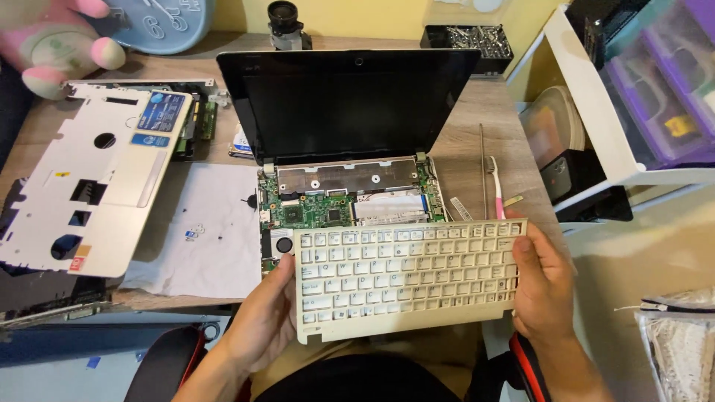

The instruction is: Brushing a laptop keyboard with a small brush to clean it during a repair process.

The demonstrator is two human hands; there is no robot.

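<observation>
Keyboard removed from laptop base
Left hand and right hand clamp the cream keyboard by its ends, lower centre, above the exposed motherboard.

One head-worn camera looks steeply down from close above the wooden desk, facing its far edge, near edge under the view's bottom.
</observation>
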